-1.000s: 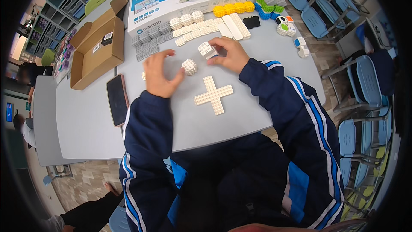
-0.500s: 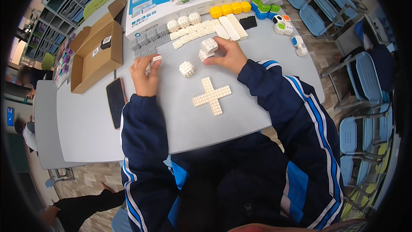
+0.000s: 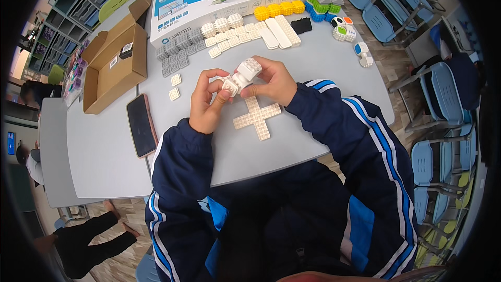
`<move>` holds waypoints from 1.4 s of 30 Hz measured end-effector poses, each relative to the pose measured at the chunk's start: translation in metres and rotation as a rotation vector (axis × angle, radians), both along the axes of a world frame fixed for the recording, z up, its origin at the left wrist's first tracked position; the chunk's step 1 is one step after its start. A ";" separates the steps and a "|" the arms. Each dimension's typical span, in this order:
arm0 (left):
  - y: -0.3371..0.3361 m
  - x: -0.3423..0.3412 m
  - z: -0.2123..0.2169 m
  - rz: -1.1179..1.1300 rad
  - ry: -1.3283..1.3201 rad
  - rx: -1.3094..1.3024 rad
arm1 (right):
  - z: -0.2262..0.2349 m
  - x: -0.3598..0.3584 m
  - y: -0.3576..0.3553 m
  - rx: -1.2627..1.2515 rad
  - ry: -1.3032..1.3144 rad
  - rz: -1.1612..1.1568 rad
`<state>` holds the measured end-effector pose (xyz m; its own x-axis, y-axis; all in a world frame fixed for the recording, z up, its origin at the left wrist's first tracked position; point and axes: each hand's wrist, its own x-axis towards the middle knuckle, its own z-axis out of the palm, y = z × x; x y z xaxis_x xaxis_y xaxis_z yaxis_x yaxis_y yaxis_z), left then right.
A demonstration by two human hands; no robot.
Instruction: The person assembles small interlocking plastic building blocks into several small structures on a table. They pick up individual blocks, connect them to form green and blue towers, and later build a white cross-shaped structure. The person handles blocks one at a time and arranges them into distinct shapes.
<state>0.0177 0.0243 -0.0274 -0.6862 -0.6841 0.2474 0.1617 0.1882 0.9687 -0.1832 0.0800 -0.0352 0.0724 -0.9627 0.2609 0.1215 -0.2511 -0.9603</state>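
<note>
My left hand [image 3: 209, 103] pinches a white studded block [image 3: 229, 86] between thumb and fingers. Close against it, my right hand [image 3: 276, 82] grips a white block piece [image 3: 249, 68] with a rounded, studded head. The two pieces meet between my hands; whether they are joined I cannot tell. Just below, a cream cross of studded plates [image 3: 257, 119] lies flat on the table. Two small white square tiles, an upper tile [image 3: 176, 79] and a lower tile [image 3: 174, 93], rest left of my left hand.
Grey blocks [image 3: 180, 52], white tiles [image 3: 229, 38], long white plates [image 3: 282, 32], yellow blocks [image 3: 279, 10] and a black plate [image 3: 301, 25] line the back, before a large printed box [image 3: 209, 8]. Left are an open cardboard box [image 3: 122, 68] and a phone [image 3: 141, 125]. White modules [image 3: 344, 30] sit right.
My left hand has left the small tiles on the table, moved right and picked up the loose studded block. My right hand has come slightly nearer, bringing the pieces together.
</note>
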 end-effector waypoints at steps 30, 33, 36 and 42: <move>-0.001 0.005 0.010 -0.060 -0.189 0.007 | 0.004 0.003 0.009 0.039 0.151 -0.005; 0.001 0.006 0.008 -0.046 -0.155 0.021 | 0.006 0.003 0.011 0.016 0.176 -0.009; 0.001 0.008 0.013 -0.035 -0.138 0.071 | 0.010 0.006 0.016 0.013 0.209 -0.016; 0.001 0.006 0.009 -0.052 -0.208 -0.018 | 0.011 0.004 0.016 0.033 0.215 -0.046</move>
